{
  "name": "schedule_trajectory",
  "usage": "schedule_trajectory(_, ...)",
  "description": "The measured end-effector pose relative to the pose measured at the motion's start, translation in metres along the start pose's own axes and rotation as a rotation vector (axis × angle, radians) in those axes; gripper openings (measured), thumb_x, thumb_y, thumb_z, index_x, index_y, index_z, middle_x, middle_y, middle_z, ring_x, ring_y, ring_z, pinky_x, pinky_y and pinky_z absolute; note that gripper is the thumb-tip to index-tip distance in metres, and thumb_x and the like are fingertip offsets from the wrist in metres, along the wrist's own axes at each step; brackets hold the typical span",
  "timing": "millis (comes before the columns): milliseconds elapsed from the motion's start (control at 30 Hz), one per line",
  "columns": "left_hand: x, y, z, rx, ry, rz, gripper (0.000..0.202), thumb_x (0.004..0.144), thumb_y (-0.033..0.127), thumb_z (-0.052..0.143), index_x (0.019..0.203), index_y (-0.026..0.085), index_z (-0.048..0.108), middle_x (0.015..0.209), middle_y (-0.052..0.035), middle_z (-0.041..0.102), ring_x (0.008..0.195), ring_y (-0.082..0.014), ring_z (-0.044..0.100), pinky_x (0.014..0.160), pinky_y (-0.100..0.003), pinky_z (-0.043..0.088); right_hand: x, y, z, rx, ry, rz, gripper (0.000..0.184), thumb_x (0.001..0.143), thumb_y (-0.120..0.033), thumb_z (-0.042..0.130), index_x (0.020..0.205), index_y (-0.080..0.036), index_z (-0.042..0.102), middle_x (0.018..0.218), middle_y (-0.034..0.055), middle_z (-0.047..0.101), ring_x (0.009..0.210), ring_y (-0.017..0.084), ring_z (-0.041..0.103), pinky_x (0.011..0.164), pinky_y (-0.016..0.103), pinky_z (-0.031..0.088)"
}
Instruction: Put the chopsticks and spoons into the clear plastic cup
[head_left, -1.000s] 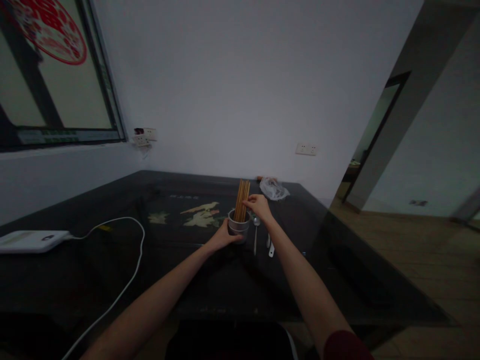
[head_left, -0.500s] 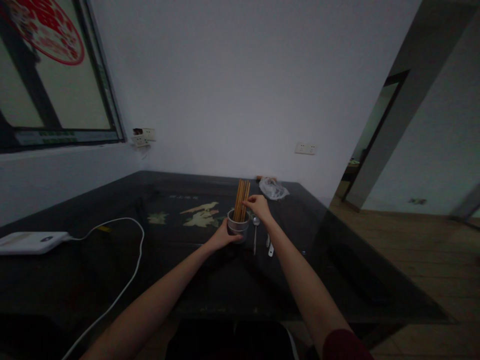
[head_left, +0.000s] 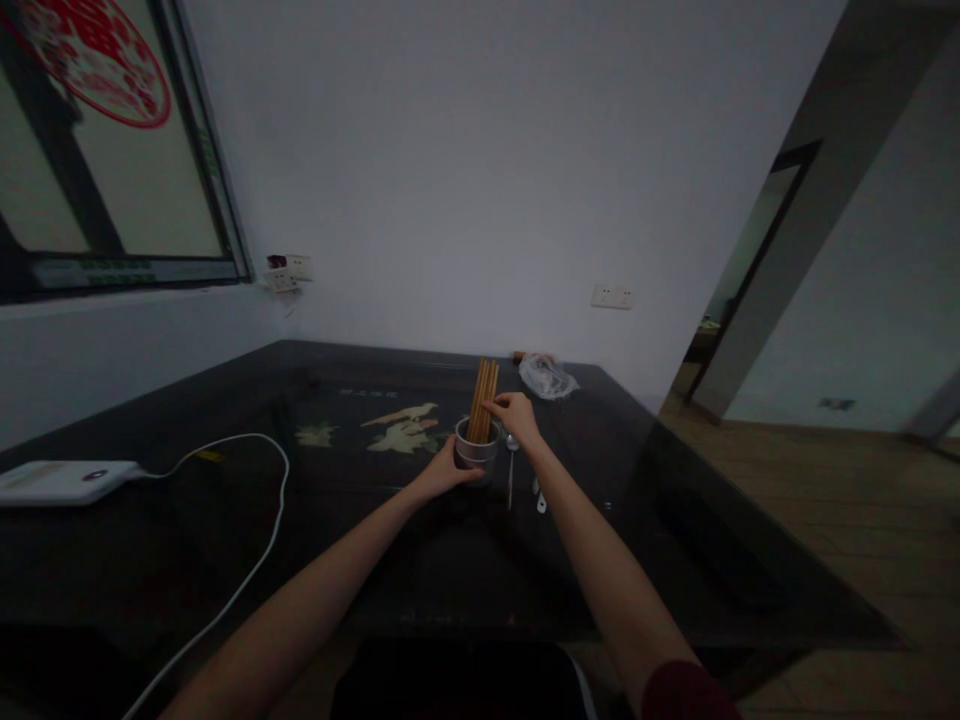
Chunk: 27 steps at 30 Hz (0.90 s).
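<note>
The left hand (head_left: 450, 468) has its fingers wrapped around the near left side of a grey cup (head_left: 478, 457), presumably to steady it; the cup seems to stand upright on the dark surface (head_left: 420, 580). A bundle of wooden chopsticks (head_left: 483, 395) stands in the cup, tilted a little, with the upper lengths well above the rim and so easy to reach. There the right hand (head_left: 514, 410) has its fingers pinched on the bundle's right edge, though whether they grip one stick or several cannot be told. The lower ends are hidden inside the cup, and the sticks overlap too closely to count. Right of the cup lies a metal spoon (head_left: 511, 478); beside it a white handle (head_left: 541, 503) runs under the view of the right forearm (head_left: 581, 520), which hides its far end, and dim light blurs the finer detail
</note>
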<state>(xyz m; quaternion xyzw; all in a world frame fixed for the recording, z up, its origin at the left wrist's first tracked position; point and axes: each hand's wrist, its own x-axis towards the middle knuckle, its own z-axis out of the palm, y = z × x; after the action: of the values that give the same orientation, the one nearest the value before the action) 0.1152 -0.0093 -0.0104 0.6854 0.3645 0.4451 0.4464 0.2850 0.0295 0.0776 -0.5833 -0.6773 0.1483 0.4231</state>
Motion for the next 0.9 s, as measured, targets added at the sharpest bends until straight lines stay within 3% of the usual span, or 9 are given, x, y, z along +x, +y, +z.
schedule_trajectory(167, 0.0, -0.001, -0.002, 0.022, 0.008, -0.021, 0.089, 0.054, 0.03, 0.083, 0.13, 0.015, 0.037, 0.134, -0.0167, 0.049, 0.124, -0.0296, 0.046, 0.108, -0.046, 0.032, -0.007, 0.005, 0.001, 0.048, 0.031, -0.002, 0.029, 0.076, -0.045, 0.063, 0.078, -0.017, 0.072, 0.076, 0.0052, 0.071, 0.07, 0.016, 0.063, 0.062, 0.023, 0.042)
schedule_trajectory(367, 0.001, -0.003, -0.003, -0.009, -0.005, -0.021, 0.085, 0.054, 0.03, 0.083, 0.127, 0.016, 0.041, 0.131, -0.0152, 0.052, 0.122, -0.029, 0.049, 0.106, -0.045, 0.035, -0.014, 0.008, 0.006, 0.079, 0.076, 0.011, 0.026, 0.08, -0.04, 0.06, 0.083, -0.017, 0.072, 0.082, 0.0068, 0.073, 0.074, 0.017, 0.065, 0.066, 0.024, 0.045)
schedule_trajectory(900, 0.001, -0.002, -0.005, -0.08, -0.026, -0.013, 0.084, 0.052, 0.027, 0.085, 0.126, 0.016, 0.048, 0.129, -0.0153, 0.055, 0.121, -0.0305, 0.05, 0.107, -0.05, 0.034, -0.014, 0.006, 0.01, 0.17, 0.012, -0.049, 0.02, 0.078, -0.031, 0.059, 0.078, -0.016, 0.071, 0.082, 0.0064, 0.073, 0.076, 0.018, 0.066, 0.067, 0.025, 0.047)
